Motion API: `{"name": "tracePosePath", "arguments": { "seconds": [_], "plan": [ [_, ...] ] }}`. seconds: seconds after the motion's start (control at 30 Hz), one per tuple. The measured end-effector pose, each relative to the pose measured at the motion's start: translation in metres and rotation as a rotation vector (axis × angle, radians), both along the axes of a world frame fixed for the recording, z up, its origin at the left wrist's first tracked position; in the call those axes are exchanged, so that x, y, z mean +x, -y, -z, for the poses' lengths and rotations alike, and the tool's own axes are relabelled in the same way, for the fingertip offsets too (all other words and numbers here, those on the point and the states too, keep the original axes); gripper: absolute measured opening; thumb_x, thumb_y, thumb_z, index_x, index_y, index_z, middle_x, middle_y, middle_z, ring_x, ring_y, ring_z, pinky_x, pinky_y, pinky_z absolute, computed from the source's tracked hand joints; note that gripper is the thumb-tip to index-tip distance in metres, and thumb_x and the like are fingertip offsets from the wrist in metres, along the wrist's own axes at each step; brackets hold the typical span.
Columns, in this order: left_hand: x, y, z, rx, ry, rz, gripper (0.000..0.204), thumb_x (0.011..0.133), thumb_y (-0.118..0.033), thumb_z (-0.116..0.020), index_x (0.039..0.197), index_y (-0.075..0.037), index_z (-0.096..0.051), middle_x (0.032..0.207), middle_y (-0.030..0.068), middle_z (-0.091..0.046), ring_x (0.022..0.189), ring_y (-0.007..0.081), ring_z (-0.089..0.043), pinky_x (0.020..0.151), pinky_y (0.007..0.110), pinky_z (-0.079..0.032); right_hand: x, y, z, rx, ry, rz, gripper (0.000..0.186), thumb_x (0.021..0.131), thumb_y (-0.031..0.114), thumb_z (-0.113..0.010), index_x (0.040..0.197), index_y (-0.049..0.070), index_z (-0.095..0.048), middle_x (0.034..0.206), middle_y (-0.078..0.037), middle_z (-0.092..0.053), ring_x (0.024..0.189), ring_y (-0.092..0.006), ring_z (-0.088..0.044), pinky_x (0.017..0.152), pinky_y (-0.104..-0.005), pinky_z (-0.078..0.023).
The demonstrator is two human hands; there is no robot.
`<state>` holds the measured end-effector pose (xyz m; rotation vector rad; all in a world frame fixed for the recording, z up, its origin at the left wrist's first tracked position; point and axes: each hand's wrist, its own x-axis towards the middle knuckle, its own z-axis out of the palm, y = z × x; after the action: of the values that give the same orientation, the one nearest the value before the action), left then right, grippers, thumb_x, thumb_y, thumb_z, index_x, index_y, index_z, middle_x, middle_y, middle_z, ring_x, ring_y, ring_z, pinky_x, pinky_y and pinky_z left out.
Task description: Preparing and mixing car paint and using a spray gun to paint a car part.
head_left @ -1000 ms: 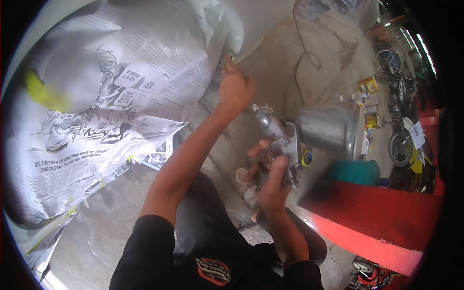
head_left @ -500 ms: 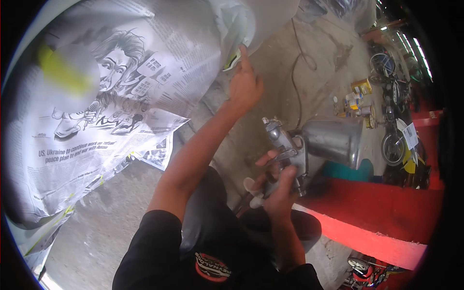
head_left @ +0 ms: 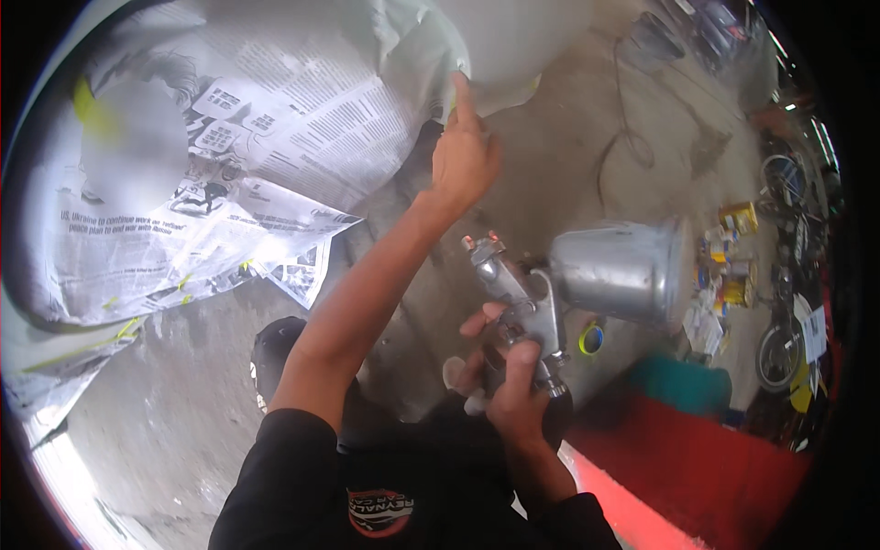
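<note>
My left hand reaches up with its index finger stretched out. The fingertip meets the lower edge of a pale, smooth curved panel, beside crumpled light masking paper. Its other fingers are partly hidden from me. In my right hand is a metal spray gun, fingers wrapped round its handle and trigger. The gun's silver cup sticks out to the right, and its nozzle points up toward the panel. Newspaper sheets cover the surface at the left, with yellow tape along their lower edge.
A roll of yellow tape lies on the concrete floor right of the gun. Cans, a teal container and a red ledge stand at the right. A dark hose curls across the floor; cycles stand farther right.
The view has shifted, bringing the yellow tape roll into sight. My left fingertip has moved up against the panel's edge. The spray gun stays in my right hand and sits slightly farther left.
</note>
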<state>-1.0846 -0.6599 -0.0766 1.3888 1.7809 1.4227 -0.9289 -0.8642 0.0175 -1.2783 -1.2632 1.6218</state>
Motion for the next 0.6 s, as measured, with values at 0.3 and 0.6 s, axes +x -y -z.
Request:
{"name": "tracePosePath", "arguments": {
  "seconds": [0.3, 0.6],
  "plan": [
    [-0.010, 0.071, 0.033, -0.403, -0.522, 0.237, 0.059, 0.085, -0.024, -0.069, 0.135, 0.001, -0.050, 0.103, 0.0229, -0.069, 0.099, 0.0411, -0.065, 0.087, 0.047, -0.051, 0.055, -0.046, 0.006, 0.035, -0.138, -0.151, 0.075, 0.100, 0.066, -0.036, 0.135, 0.001, -0.047, 0.106, -0.015, -0.060, 0.052, -0.0134, -0.054, 0.043, -0.0247, -0.043],
    [-0.004, 0.156, 0.023, -0.555, -0.384, 0.437, 0.026, 0.084, -0.030, -0.070, 0.081, -0.004, -0.071, 0.073, 0.0181, -0.068, 0.074, 0.0393, -0.068, 0.069, 0.048, -0.052, 0.053, -0.055, -0.002, 0.061, -0.165, -0.022, 0.076, 0.100, 0.067, -0.029, 0.127, 0.001, -0.055, 0.099, -0.015, -0.061, 0.050, -0.0138, -0.054, 0.045, -0.0262, -0.045]
  ]
}}
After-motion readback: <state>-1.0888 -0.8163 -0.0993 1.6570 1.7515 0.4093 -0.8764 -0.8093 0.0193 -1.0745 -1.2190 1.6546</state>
